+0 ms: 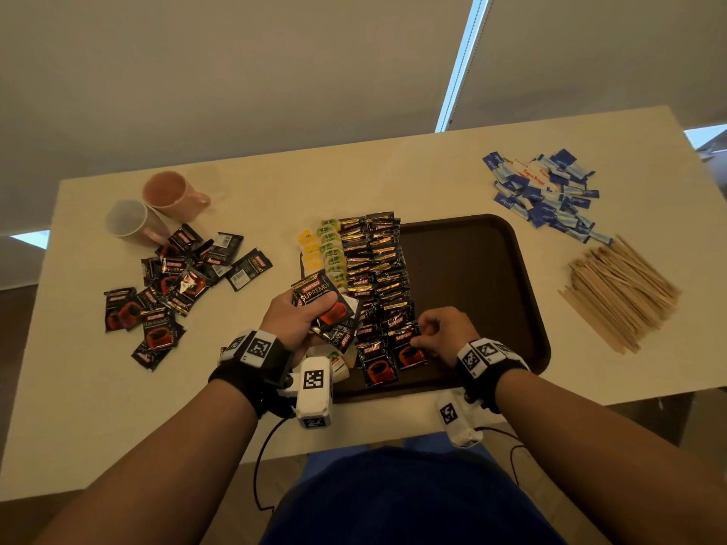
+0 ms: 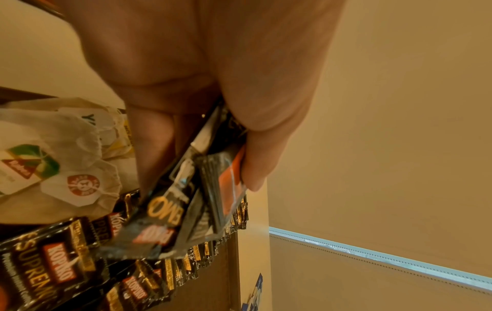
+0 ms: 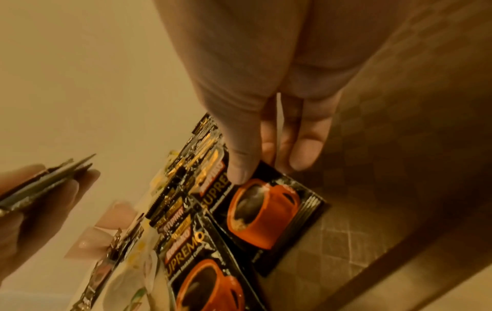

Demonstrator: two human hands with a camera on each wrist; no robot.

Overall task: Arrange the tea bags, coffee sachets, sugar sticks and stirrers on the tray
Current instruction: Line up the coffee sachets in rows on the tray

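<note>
My left hand [image 1: 293,322] grips spare black foil coffee sachets [image 1: 326,308] as stock; my right hand [image 1: 442,334] pinches one sachet [image 1: 409,350] square into the brown plastic tray [image 1: 472,269].

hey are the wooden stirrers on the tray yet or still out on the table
Still off the tray. The stirrers lie in a loose heap on the table, right of the tray, whose right half is bare.
</note>
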